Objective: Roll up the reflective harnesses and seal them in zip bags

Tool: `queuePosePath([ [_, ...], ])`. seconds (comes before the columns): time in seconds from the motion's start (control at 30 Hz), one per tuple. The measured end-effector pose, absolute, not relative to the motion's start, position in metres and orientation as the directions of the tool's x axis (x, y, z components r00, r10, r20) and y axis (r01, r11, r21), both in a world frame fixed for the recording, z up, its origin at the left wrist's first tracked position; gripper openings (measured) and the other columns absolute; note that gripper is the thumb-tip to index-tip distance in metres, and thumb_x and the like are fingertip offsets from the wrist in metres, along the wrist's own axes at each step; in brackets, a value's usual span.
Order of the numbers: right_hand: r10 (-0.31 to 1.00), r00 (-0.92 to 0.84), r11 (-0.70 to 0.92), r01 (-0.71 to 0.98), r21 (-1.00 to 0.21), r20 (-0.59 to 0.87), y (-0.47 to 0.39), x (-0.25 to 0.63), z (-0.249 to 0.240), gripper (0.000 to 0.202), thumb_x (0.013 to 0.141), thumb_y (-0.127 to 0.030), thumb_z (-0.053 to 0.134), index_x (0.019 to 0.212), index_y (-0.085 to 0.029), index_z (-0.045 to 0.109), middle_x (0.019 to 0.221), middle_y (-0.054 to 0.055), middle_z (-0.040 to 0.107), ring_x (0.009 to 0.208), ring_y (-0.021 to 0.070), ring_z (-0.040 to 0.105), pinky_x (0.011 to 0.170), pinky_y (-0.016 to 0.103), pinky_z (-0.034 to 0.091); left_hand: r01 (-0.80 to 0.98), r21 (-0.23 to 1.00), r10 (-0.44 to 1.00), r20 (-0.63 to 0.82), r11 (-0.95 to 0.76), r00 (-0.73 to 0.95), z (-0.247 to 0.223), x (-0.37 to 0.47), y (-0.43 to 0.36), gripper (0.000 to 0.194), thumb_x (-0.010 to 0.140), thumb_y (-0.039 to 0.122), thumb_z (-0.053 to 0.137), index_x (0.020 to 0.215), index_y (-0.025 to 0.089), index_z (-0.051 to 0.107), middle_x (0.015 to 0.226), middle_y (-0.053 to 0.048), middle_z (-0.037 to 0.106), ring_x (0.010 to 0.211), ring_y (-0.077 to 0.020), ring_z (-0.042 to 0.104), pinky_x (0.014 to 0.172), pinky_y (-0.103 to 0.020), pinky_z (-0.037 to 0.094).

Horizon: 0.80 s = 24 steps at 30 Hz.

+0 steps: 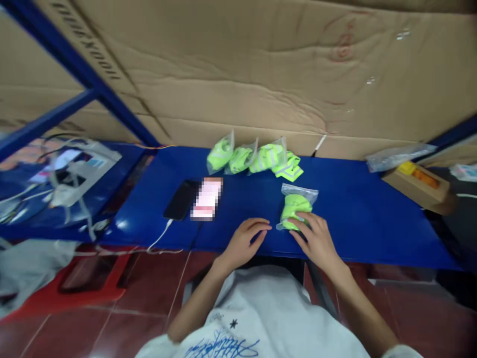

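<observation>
1. Right here, an open lane of blue table (246, 199) runs between the lit phone (207, 199) and the near bagged bundle (296, 206).
2. Farther back, the row of lime bundles (267, 156) blocks that lane, cardboard wall (238, 99) rising behind.
3. Over right, there's wide room, up to the cardboard box (419, 189).
4. Left, the black phone (181, 200) and white cable (160, 236) obstruct.

Head view, single camera
Worn on the head, it looks forward and down over the near edge of the blue counter (346, 209), up to the cardboard (231, 59) behind.
</observation>
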State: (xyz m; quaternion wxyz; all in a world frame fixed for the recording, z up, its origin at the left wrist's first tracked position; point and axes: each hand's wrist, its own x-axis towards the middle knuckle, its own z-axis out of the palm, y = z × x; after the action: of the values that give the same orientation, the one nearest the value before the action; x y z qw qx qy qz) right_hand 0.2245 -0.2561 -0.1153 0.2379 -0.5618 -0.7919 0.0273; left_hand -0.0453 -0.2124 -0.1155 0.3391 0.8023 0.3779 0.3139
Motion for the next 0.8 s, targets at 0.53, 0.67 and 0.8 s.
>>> queuePosePath([
  [0.53, 0.904, -0.225, 0.372, 0.831, -0.413, 0.362, -0.128, 0.33, -0.109, 0.031, 0.102, -0.039, 0.061, 0.128, -0.025, 0.072, 0.145, 0.009, 0.065, 0.14, 0.0247, 0.058, 0.125, 0.048, 0.045, 0.302, 0.418, 0.423, 0.236, -0.857, 0.875, -0.095, 0.008, -0.185, 0.026, 0.104, 0.013, 0.053, 0.122, 0.022, 0.07, 0.13, -0.007, 0.073, 0.112, -0.0248, 0.071, 0.096, -0.043, 0.059],
  [0.67, 0.889, -0.05, 0.298, 0.817, -0.493, 0.456, -0.123, 0.336, -0.116, 0.033, 0.109, -0.038, 0.047, 0.128, -0.021, 0.068, 0.133, 0.011, 0.07, 0.128, 0.0201, 0.066, 0.115, 0.041, 0.053, 0.239, 0.348, 0.331, 0.235, -0.907, 0.914, -0.09, 0.031, -0.16, 0.024, 0.101, 0.01, 0.054, 0.119, 0.018, 0.068, 0.126, -0.008, 0.074, 0.107, -0.0255, 0.072, 0.094, -0.044, 0.058],
  [0.8, 0.859, 0.097, 0.232, 0.801, -0.551, 0.503, -0.133, 0.333, -0.131, 0.027, 0.107, -0.032, 0.051, 0.124, -0.02, 0.07, 0.131, 0.013, 0.068, 0.129, 0.0229, 0.063, 0.114, 0.045, 0.052, 0.245, 0.39, 0.373, 0.296, -0.888, 0.879, -0.102, 0.042, -0.138, 0.021, 0.104, 0.014, 0.052, 0.117, 0.016, 0.068, 0.118, -0.009, 0.076, 0.101, -0.0239, 0.073, 0.088, -0.04, 0.055],
])
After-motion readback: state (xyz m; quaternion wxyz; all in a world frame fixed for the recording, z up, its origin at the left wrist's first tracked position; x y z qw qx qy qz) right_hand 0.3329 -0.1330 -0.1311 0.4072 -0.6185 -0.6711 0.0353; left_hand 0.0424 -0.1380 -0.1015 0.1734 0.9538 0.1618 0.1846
